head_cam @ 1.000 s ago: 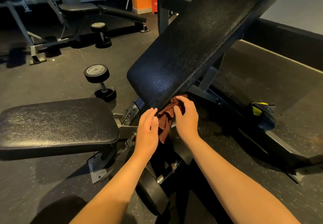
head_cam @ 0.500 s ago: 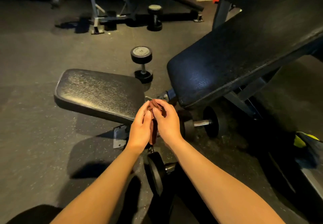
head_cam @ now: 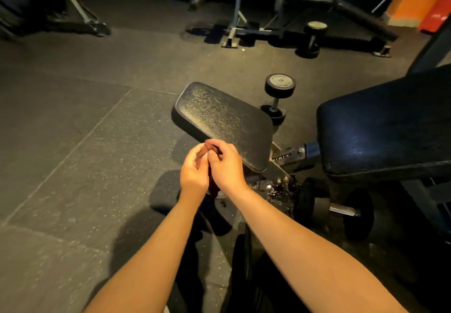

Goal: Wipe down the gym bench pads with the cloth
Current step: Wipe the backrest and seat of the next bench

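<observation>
Head view: the bunched cloth (head_cam: 202, 154) could slip to the floor, because I am only pinching a little of it between my fingers. My left hand (head_cam: 194, 173) and right hand (head_cam: 227, 167) both curl around the cloth, close together, over the near edge of the seat pad (head_cam: 224, 119). The back pad (head_cam: 385, 127) stands to the right.

My left hand (head_cam: 194, 174) and right hand (head_cam: 225, 167) hold the cloth (head_cam: 203, 152) before the seat pad (head_cam: 223, 117); back pad (head_cam: 385, 127) lies right, dumbbell (head_cam: 278, 97) behind.
</observation>
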